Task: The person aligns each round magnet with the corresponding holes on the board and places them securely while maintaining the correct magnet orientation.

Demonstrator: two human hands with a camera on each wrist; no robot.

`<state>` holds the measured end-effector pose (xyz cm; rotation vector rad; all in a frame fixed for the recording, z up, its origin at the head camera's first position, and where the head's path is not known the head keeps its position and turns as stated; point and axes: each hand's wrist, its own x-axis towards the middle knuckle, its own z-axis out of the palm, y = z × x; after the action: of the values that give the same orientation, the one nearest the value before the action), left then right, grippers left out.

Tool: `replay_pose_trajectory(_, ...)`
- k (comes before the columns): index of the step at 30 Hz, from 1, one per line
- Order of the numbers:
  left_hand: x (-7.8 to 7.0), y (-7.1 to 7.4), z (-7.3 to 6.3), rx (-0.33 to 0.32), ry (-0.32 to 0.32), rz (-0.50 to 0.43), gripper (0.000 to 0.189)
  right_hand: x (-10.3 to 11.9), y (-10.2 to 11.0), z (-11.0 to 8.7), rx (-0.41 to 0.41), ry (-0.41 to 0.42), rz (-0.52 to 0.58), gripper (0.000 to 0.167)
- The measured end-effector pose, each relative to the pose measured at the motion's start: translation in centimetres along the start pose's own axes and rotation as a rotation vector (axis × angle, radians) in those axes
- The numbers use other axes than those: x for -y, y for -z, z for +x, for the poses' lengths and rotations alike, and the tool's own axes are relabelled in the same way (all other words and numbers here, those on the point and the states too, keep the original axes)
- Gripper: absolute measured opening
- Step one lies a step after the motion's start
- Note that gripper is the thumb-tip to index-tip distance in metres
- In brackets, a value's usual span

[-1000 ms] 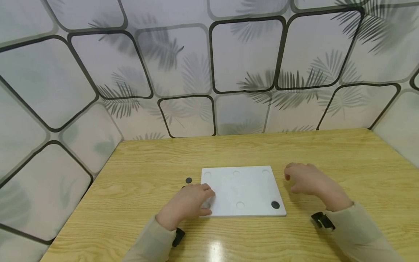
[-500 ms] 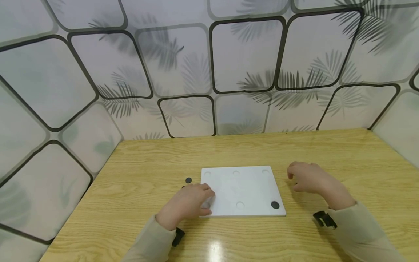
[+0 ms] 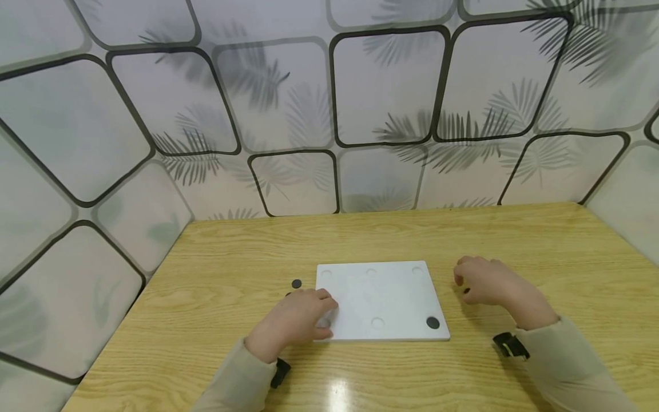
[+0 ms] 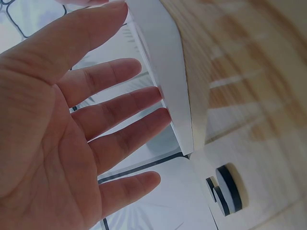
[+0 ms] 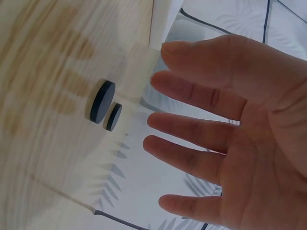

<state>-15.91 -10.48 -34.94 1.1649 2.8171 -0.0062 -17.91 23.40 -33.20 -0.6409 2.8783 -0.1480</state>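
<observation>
A white board [image 3: 383, 294] with shallow round recesses lies on the table, a black disc [image 3: 433, 323] in its front right recess. At the board's left edge is my left hand [image 3: 293, 317], fingers spread and relaxed, fingertips right at the edge; nothing shows in its palm. Black discs [image 4: 229, 189] lie on the table beyond it, partly hidden by the hand in the head view. My right hand [image 3: 486, 281] hovers to the right of the board with loosely bent fingers and holds nothing. Two black discs [image 5: 102, 101] lie on the table by its fingertips, mostly hidden in the head view.
The wooden table [image 3: 247, 252] extends around the board on all sides. A patterned wall covering [image 3: 383, 97] rises behind the table and along both sides. Each wrist carries a black strap mount [image 3: 511, 345].
My right hand has shifted slightly to the right, away from the board, and a black disc now shows below its thumb. The left hand and the board have stayed put.
</observation>
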Motion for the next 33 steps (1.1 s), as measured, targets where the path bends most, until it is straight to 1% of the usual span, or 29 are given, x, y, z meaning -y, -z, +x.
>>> replay_pose_trajectory(15, 0.0, 0.1, -0.1, -0.014, -0.012, 0.017, 0.039, -0.5, -0.4, 0.2, -0.013, -0.015, -0.021, 0.016)
replay_pose_trajectory(33, -0.1, 0.1, -0.1, -0.007, -0.008, 0.017, 0.038, -1.1, -0.5, 0.3, 0.017, -0.029, -0.008, 0.017)
